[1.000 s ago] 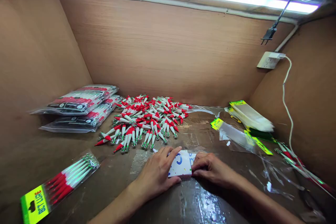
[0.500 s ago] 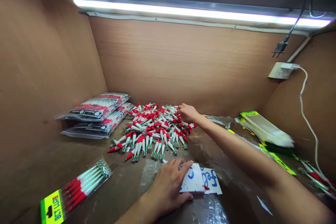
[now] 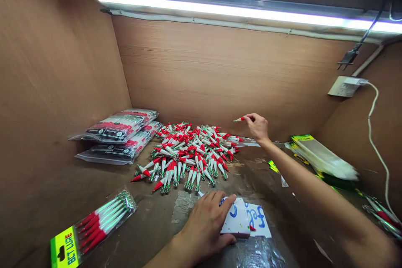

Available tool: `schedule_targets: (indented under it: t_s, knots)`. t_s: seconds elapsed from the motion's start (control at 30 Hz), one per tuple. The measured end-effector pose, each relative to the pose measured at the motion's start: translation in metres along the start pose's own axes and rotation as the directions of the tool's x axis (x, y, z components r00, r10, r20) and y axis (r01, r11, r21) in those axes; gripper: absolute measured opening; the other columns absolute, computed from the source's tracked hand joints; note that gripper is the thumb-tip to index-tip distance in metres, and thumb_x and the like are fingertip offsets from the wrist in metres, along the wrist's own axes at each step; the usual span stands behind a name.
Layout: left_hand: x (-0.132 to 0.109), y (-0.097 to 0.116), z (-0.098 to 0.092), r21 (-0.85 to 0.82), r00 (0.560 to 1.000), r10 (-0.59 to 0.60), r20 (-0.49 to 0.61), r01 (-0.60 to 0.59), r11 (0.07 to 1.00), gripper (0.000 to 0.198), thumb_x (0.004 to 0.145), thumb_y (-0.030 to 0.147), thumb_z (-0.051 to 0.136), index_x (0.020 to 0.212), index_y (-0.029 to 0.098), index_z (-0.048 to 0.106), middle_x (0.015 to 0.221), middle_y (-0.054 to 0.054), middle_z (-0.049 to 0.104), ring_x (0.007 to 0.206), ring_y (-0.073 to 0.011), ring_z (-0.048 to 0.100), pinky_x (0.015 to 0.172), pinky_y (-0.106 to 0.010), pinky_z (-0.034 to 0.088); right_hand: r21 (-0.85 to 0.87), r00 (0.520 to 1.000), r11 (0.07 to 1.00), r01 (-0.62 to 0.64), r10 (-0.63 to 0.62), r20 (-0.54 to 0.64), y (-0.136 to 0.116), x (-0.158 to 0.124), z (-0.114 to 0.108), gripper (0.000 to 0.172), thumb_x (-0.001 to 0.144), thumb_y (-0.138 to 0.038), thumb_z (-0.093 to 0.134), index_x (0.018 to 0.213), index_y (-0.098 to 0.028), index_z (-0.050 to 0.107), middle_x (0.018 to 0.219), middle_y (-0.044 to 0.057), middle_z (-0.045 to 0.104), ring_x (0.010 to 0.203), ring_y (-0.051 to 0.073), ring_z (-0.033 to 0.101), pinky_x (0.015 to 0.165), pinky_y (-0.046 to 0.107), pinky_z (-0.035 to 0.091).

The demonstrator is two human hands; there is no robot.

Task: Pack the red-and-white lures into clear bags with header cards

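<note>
A red-and-white squid jig is pinched by its red end in my right hand, raised beyond the right side of the pile. My left hand wraps round the left side of a small white box with blue writing, which rests on the bench. Under and beside that box lies a white card with more blue lettering. Behind my left hand spreads a loose pile of squid jigs, red and white with green-tinged hooks.
A packet of jigs with a yellow-green header lies at front left. Filled plastic bags are stacked at back left. Clear header bags lie at right, near more jigs. A white cable hangs from the outlet.
My right hand has come away from the pile, moving right and slightly up, with one squid jig in its fingers. My left hand stays on the box. The view has shifted slightly.
</note>
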State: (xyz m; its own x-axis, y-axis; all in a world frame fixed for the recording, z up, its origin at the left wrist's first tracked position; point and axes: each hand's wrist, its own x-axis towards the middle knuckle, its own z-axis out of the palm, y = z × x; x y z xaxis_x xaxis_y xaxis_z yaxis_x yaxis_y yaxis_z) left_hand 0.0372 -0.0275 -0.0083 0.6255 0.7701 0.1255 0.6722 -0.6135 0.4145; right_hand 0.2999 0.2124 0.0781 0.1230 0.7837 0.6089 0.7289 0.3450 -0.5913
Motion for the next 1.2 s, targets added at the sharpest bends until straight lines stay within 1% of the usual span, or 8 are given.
schedule_targets:
  t_s: [0.1, 0.2, 0.33, 0.4, 0.57, 0.9, 1.1, 1.2]
  knots:
    - [0.0, -0.001, 0.001, -0.01, 1.0, 0.002, -0.002, -0.002, 1.0, 0.092, 0.07, 0.046, 0.085, 0.149, 0.033, 0.038, 0.139, -0.009, 0.052, 0.122, -0.0329, 0.052, 0.106, -0.049, 0.043, 0.195, 0.996, 0.977, -0.085, 0.088, -0.006, 0.016, -0.031, -0.032, 0.052, 0.095, -0.059, 0.047, 0.104, -0.012, 0.069, 0.092, 0.016, 0.076, 0.08, 0.023, 0.073, 0.07, 0.034, 0.057]
    - [0.001, -0.003, 0.002, -0.012, 1.0, 0.005, -0.009, -0.005, 1.0, 0.088, 0.073, 0.044, 0.083, 0.148, 0.034, 0.039, 0.138, -0.008, 0.053, 0.121, -0.0325, 0.053, 0.105, -0.049, 0.044, 0.39, 0.98, 0.9, -0.195, 0.166, 0.107, 0.031, -0.085, -0.063, 0.048, 0.084, -0.061, 0.067, 0.096, -0.015, 0.07, 0.086, 0.013, 0.077, 0.076, 0.021, 0.075, 0.065, 0.029, 0.058]
    - [0.005, -0.005, 0.003, -0.018, 1.0, 0.023, -0.017, -0.023, 1.0, 0.085, 0.075, 0.041, 0.081, 0.148, 0.034, 0.038, 0.139, -0.008, 0.052, 0.121, -0.0312, 0.054, 0.104, -0.047, 0.045, 0.617, 0.86, 0.6, -0.51, 0.334, 0.385, 0.038, -0.161, -0.097, 0.04, 0.069, -0.045, 0.088, 0.093, -0.017, 0.072, 0.087, 0.009, 0.078, 0.077, 0.019, 0.074, 0.063, 0.024, 0.055]
    - [0.006, -0.006, 0.003, -0.022, 0.999, 0.033, -0.021, -0.033, 0.999, 0.084, 0.076, 0.037, 0.081, 0.148, 0.036, 0.038, 0.14, -0.007, 0.051, 0.121, -0.03, 0.054, 0.104, -0.046, 0.046, 0.599, 0.825, 0.568, -0.564, 0.362, 0.434, 0.037, -0.19, -0.107, 0.036, 0.07, -0.042, 0.088, 0.092, -0.017, 0.073, 0.086, 0.008, 0.077, 0.075, 0.018, 0.073, 0.063, 0.024, 0.054]
    - [0.01, -0.007, 0.004, -0.006, 0.998, 0.052, -0.022, -0.052, 0.999, 0.082, 0.078, 0.033, 0.078, 0.148, 0.037, 0.037, 0.139, -0.007, 0.052, 0.119, -0.0298, 0.056, 0.101, -0.047, 0.048, 0.521, 0.811, 0.627, -0.579, 0.377, 0.448, 0.033, -0.228, -0.12, 0.037, 0.078, -0.041, 0.082, 0.108, -0.02, 0.075, 0.097, 0.008, 0.079, 0.085, 0.021, 0.074, 0.077, 0.03, 0.057]
    - [0.014, -0.006, 0.002, 0.004, 0.997, 0.08, -0.005, -0.08, 0.997, 0.082, 0.079, 0.032, 0.078, 0.149, 0.035, 0.036, 0.14, -0.007, 0.051, 0.121, -0.0284, 0.056, 0.103, -0.047, 0.048, 0.402, 0.916, 0.855, -0.327, 0.183, 0.356, 0.03, -0.237, -0.123, 0.019, 0.086, -0.037, 0.074, 0.1, -0.027, 0.08, 0.098, 0.004, 0.08, 0.09, 0.021, 0.073, 0.081, 0.031, 0.055]
    - [0.013, -0.007, 0.003, 0.011, 0.996, 0.086, -0.003, -0.086, 0.996, 0.08, 0.08, 0.035, 0.077, 0.149, 0.032, 0.037, 0.141, -0.008, 0.05, 0.122, -0.0293, 0.055, 0.104, -0.047, 0.047, 0.3, 0.905, 0.924, -0.238, 0.098, 0.415, 0.032, -0.236, -0.128, 0.017, 0.091, -0.036, 0.068, 0.101, -0.027, 0.08, 0.099, 0.003, 0.079, 0.089, 0.021, 0.073, 0.081, 0.03, 0.053]
    - [0.012, -0.007, 0.003, 0.014, 0.996, 0.09, -0.006, -0.089, 0.996, 0.079, 0.081, 0.035, 0.076, 0.149, 0.032, 0.037, 0.143, -0.008, 0.049, 0.124, -0.0296, 0.054, 0.105, -0.048, 0.047, 0.23, 0.876, 0.934, -0.275, 0.145, 0.459, 0.033, -0.232, -0.129, 0.019, 0.091, -0.037, 0.067, 0.097, -0.025, 0.08, 0.092, 0.003, 0.079, 0.082, 0.02, 0.071, 0.074, 0.028, 0.051]
